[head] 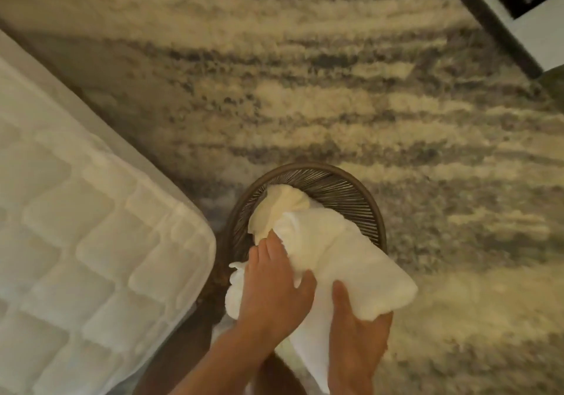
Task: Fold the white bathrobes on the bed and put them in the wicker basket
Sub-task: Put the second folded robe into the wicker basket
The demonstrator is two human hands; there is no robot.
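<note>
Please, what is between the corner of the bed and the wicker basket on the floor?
In the head view, only a narrow strip of patterned carpet separates the bed from the wicker basket; nothing else lies there.

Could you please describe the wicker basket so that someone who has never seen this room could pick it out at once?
Start at the quilted white mattress on the left; just off its near corner, on the mottled beige and grey carpet, stands the wicker basket. It is round and dark brown with ribbed inner walls, and a white bathrobe is being lowered into it.
</note>
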